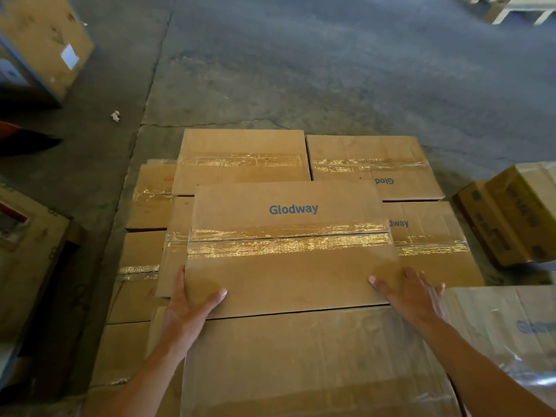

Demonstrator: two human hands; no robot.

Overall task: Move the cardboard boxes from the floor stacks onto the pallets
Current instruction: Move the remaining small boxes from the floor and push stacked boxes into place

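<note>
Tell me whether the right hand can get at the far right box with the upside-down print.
Probably not now: the right hand holds the top Glodway box, which lies between it and that far right box.

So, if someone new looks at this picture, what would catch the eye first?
First comes the top box in the centre, with blue "Glodway" lettering and a shiny tape strip across its lid. The left hand and the right hand press on its near corners, one on each side. Around and below it lie more taped boxes, and beyond them is the cracked grey concrete floor.
</note>
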